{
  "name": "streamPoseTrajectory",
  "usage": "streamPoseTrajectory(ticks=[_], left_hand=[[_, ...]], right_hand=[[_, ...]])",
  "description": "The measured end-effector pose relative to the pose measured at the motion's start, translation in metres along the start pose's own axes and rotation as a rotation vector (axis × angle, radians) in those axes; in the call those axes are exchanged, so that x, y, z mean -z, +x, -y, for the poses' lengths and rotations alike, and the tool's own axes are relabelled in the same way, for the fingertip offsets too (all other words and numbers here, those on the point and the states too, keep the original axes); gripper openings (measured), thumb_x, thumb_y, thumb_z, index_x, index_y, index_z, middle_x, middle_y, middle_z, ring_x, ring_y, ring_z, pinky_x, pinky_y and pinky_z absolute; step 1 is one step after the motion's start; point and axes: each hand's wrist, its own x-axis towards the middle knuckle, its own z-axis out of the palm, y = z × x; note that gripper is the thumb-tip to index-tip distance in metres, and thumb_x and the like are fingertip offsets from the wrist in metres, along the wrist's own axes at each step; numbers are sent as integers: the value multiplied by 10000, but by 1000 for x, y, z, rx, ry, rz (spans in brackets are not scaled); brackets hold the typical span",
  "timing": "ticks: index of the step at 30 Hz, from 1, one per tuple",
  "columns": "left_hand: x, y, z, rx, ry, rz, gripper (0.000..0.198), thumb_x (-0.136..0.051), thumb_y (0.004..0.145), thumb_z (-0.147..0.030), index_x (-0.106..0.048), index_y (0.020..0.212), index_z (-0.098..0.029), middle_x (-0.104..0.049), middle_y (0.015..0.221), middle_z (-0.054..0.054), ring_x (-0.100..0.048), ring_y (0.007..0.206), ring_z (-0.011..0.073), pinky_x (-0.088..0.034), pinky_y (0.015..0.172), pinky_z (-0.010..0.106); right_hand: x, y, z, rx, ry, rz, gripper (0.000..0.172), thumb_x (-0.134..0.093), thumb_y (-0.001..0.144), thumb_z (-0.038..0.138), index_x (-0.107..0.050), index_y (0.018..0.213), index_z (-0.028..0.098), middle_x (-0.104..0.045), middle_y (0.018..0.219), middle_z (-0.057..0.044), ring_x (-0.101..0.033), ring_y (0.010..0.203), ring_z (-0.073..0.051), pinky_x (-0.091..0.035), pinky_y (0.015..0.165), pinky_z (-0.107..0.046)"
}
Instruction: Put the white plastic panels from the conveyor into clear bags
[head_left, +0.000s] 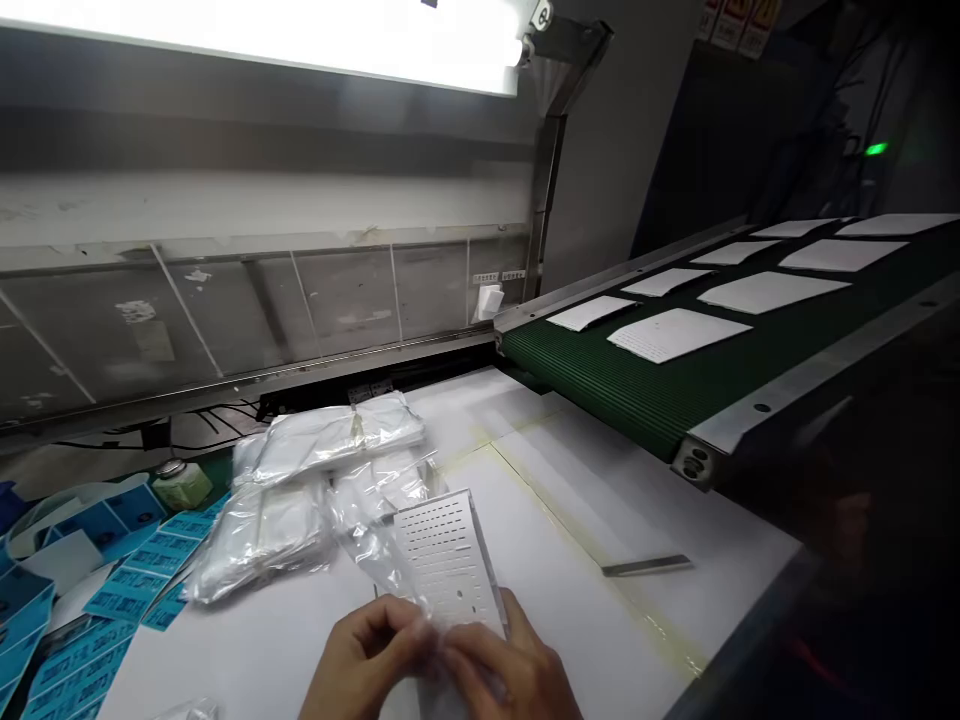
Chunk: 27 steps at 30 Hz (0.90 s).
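Observation:
My left hand (pixel 364 655) and my right hand (pixel 510 670) meet at the bottom middle of the head view, fingers curled. Together they pinch the near end of a white perforated plate (pixel 448 560) and the clear plastic bag (pixel 375 545) that trails off its left side. The plate tilts up and away from me over the white table (pixel 600 500). Just beyond it lies a pile of bagged white parts (pixel 315 470).
Blue printed labels (pixel 112 590) spread over the table's left end beside a small green jar (pixel 180 482). A thin metal strip (pixel 646 566) lies to the right. A green conveyor belt (pixel 675 385) carrying several white sheets runs off to the upper right.

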Motion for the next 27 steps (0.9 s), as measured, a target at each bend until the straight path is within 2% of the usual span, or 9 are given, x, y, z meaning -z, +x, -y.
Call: streamPoseTrajectory(ticks=[3, 7, 10, 14, 17, 19, 22, 24, 27], left_hand=[[10, -8, 4, 54, -44, -12, 310, -737, 672, -410, -626, 628, -124, -657, 699, 75, -584, 637, 179, -468, 674, 336], [12, -12, 9, 49, -173, 69, 294, -737, 684, -383, -600, 633, -127, -648, 660, 68, -573, 608, 164, -438, 619, 299], [8, -11, 12, 36, -176, 102, 288, -729, 698, -377, -604, 648, -123, -639, 629, 64, -567, 590, 156, -422, 609, 286], [6, -15, 13, 71, -194, 134, 330, -718, 700, -414, -566, 621, -131, -601, 610, 55, -567, 600, 165, -435, 630, 308], [5, -18, 9, 159, -255, 234, 373, -639, 730, -505, -471, 650, -182, -456, 528, -27, -426, 460, 106, -401, 526, 286], [6, -18, 4, 139, -66, 226, 354, -619, 738, -503, -437, 685, -204, -385, 532, -59, -323, 440, 85, -350, 480, 255], [14, -14, -7, -65, 521, 33, 252, -599, 772, -389, -436, 695, -213, -353, 548, -63, -336, 508, 107, -289, 499, 232], [20, -9, -15, -175, 799, -97, 140, -534, 819, -345, -485, 771, -223, -355, 560, -62, -348, 527, 117, -265, 514, 236], [23, 1, -22, -218, 868, -196, 170, -482, 851, -384, -557, 900, -239, -361, 558, -59, -354, 528, 127, -271, 520, 241]], right_hand=[[8, 0, -5, -25, -13, 12, 282, -448, 868, 393, -673, 769, 255, -546, 862, -55, -606, 755, -170, -523, 676, -253], [13, 0, -3, -51, 118, 114, 134, -615, 762, 382, -686, 801, 275, -550, 900, -29, -605, 806, -168, -518, 709, -242], [8, -2, -2, 1, 112, 151, 131, -574, 796, 320, -689, 763, 267, -546, 875, -24, -605, 748, -140, -502, 659, -208], [6, -4, -4, 131, -140, 59, 235, -468, 859, 309, -663, 744, 246, -543, 825, -38, -568, 613, -116, -458, 547, -198], [10, 1, 0, 282, -459, -9, 236, -440, 861, 260, -641, 739, 239, -549, 813, -52, -522, 544, -111, -395, 486, -204], [15, 7, 3, 331, -589, -5, 223, -438, 859, 242, -633, 750, 236, -563, 841, -63, -533, 563, -121, -376, 481, -208], [26, 19, 3, 286, -665, -12, 218, -428, 875, 255, -640, 826, 245, -569, 907, -73, -569, 613, -138, -387, 494, -216], [38, 23, -1, 199, -650, -54, 247, -405, 895, 288, -648, 866, 254, -562, 962, -78, -580, 626, -141, -414, 510, -228], [52, 22, -4, -5, -398, -69, 284, -418, 890, 426, -664, 915, 286, -556, 1030, -71, -616, 753, -169, -496, 605, -246]])
